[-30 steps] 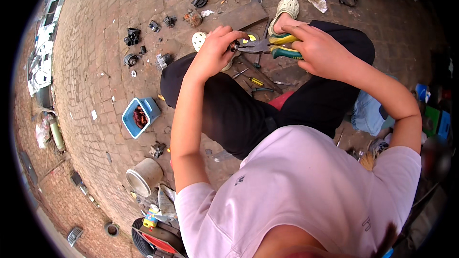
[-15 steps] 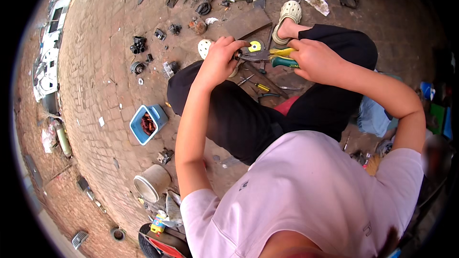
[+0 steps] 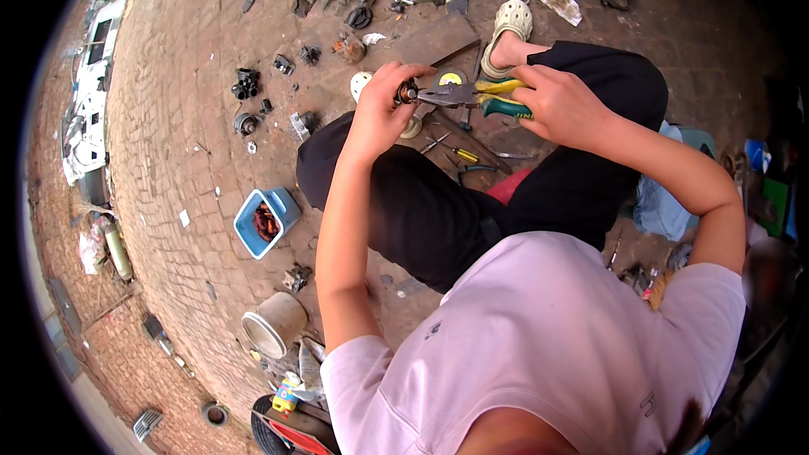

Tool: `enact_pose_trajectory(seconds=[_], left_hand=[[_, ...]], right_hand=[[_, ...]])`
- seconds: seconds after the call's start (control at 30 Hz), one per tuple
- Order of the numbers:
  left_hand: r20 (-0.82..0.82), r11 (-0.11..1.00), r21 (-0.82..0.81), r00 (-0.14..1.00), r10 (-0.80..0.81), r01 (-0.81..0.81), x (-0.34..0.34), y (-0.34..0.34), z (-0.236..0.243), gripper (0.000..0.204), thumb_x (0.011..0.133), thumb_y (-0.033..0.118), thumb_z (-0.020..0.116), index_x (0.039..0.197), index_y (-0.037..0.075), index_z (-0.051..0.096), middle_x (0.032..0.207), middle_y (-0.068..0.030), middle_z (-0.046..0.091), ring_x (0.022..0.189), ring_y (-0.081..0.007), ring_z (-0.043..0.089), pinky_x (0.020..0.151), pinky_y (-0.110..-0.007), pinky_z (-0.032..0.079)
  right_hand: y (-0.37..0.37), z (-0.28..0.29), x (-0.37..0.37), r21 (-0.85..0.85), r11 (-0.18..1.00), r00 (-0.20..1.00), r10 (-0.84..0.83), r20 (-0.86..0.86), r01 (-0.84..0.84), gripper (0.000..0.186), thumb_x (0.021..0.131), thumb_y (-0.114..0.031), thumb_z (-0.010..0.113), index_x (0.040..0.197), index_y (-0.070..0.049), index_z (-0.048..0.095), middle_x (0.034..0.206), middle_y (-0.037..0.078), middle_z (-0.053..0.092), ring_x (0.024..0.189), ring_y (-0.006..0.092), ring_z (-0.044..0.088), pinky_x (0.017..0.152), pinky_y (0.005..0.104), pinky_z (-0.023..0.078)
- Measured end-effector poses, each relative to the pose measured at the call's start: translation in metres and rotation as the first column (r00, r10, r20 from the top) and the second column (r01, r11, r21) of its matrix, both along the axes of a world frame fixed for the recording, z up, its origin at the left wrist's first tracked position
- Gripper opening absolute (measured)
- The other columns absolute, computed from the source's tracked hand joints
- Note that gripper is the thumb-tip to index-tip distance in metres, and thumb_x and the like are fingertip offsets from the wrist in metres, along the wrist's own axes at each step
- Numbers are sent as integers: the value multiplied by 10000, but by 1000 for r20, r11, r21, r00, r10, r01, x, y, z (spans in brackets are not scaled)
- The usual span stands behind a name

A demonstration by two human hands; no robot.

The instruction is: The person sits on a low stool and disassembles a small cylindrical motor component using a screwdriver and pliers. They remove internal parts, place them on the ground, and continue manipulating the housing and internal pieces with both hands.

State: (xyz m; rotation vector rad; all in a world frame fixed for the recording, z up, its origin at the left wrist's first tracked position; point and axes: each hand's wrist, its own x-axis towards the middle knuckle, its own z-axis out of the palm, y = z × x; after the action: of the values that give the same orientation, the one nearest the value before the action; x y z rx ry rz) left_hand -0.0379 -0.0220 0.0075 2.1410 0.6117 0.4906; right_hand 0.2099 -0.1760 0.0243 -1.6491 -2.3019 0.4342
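Note:
My left hand [image 3: 386, 108] is closed around a small dark round part with copper-coloured bits [image 3: 406, 93], perhaps a motor piece; much of it is hidden by the fingers. In my right hand [image 3: 558, 103] is a pair of pliers [image 3: 451, 95] with yellow and green handles. The handles are spread a little, and the jaws point left, their tips at the edge of the round part. Whether the jaws grip anything is too small to tell. Below the hands, a yellow-handled screwdriver [image 3: 465, 154] lies on the ground between my legs, near a yellow disc-shaped roll [image 3: 450, 79].
A blue tub [image 3: 292, 207] with reddish-brown pieces stands left of my knee, and a pale bucket [image 3: 282, 317] lies below it. Dark machine parts [image 3: 246, 82] are scattered over the brick paving. A flat metal plate [image 3: 442, 37] lies beyond my hands.
My left hand has turned slightly, so more of the round part shows. The pliers' handles have spread a little wider, and their tips remain beside the part.

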Motion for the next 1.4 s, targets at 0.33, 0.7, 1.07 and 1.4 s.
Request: enact_pose_trajectory(seconds=[0.33, 0.7, 1.07, 1.4], left_hand=[[41, 985, 153, 997, 72, -77, 8, -1, -1, 439, 671, -78, 650, 1079, 82, 655, 781, -115, 497, 796, -305, 513, 717, -379, 425], [-2, 976, 200, 996, 92, -90, 6, 0, -2, 504, 638, -116, 573, 1097, 79, 643, 804, -124, 473, 786, -299, 518, 712, -337, 433], [-82, 988, 152, 997, -5, 17, 0, -1, -10, 499, 628, -102, 613, 1089, 89, 646, 787, -120, 476, 810, -323, 502, 733, -396, 426], [-183, 974, 228, 982, 43, 0, 0, -3, -19, 464, 650, -96, 621, 1078, 81, 648, 815, -136, 532, 840, -343, 546, 749, -418, 454]], right_hand=[[1, 7, -4, 41, 999, 998, -33, -48, 35, 288, 712, -91, 698, 961, 46, 649, 1257, 184, 545, 1146, 318, 530, 970, 400, 435], [4, 15, -8, 140, 990, 999, 25, 36, -29, 290, 682, -94, 734, 920, 47, 648, 1228, 186, 554, 1124, 303, 531, 973, 380, 424], [7, 11, -5, 221, 970, 980, 57, 193, -100, 154, 705, -46, 646, 824, 43, 605, 1176, 160, 553, 1122, 286, 530, 943, 372, 436], [8, 9, -20, 55, 996, 940, 46, 338, -68, 120, 745, -70, 626, 808, 28, 599, 1140, 161, 579, 1071, 284, 555, 899, 368, 468]])
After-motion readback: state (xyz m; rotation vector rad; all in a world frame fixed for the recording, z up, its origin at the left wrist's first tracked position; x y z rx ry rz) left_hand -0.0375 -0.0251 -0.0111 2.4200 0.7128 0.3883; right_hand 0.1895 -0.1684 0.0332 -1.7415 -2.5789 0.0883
